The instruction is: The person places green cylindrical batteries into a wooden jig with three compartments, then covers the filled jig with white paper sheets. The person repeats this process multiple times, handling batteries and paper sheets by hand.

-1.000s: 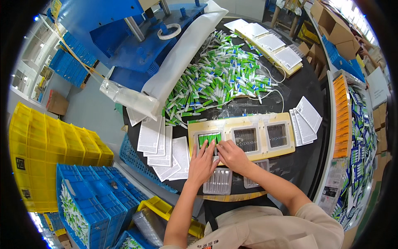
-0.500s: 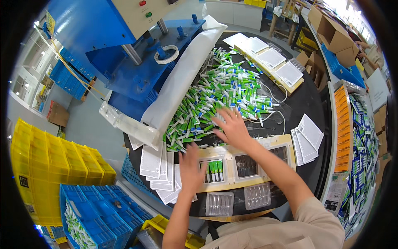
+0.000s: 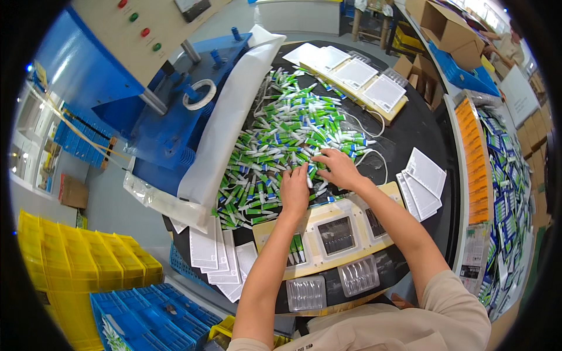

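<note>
The left hand (image 3: 294, 192) and right hand (image 3: 341, 169) rest curled fingers (whether either grasps anything, I cannot tell) at the near side of a heap of glossy green-and-white tubes (image 3: 280, 136) on the black tabletop (image 3: 422, 126), beyond a cream three-windowed frame (image 3: 322, 265) flanked by white cards (image 3: 203, 248) whose small print is illegible.
</note>
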{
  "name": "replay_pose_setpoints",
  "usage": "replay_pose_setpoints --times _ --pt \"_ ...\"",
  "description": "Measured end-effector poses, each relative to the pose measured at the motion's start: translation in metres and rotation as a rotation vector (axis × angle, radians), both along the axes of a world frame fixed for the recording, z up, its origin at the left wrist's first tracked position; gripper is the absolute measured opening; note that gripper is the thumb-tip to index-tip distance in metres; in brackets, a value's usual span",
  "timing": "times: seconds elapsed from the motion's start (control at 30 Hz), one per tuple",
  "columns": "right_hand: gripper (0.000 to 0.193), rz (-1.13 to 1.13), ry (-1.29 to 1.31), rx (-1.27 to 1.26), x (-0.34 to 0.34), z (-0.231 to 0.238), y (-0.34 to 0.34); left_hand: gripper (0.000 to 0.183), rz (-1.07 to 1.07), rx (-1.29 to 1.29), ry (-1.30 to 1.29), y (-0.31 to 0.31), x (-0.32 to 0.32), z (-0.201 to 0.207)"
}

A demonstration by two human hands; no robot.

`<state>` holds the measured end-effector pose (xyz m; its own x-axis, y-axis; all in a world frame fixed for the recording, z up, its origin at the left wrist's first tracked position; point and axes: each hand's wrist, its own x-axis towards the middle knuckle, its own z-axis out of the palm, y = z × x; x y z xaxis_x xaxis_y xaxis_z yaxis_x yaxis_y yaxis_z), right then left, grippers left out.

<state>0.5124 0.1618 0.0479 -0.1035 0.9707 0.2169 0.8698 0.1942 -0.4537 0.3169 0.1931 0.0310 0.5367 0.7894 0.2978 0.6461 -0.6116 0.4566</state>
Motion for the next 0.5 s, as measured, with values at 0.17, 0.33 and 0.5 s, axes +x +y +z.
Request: replay_pose_setpoints --times 0.17,0.33,0.5 --pt "0.030 -0.006 0.244 -0.063 0.055 0.008 -0.020 0.014 -0.021 0.078 -0.122 0.010 -0.009 0.017" --pt "0.034 -0.152 0.469 -0.037 0.065 0.020 -0.039 0.020 0.025 0.133 0.047 0.007 -0.023 0.028" --pt "0.065 -0.114 1.108 -0.344 0.051 0.035 -0.095 0.023 -0.239 -0.140 0.092 -0.009 -0.015 0.033"
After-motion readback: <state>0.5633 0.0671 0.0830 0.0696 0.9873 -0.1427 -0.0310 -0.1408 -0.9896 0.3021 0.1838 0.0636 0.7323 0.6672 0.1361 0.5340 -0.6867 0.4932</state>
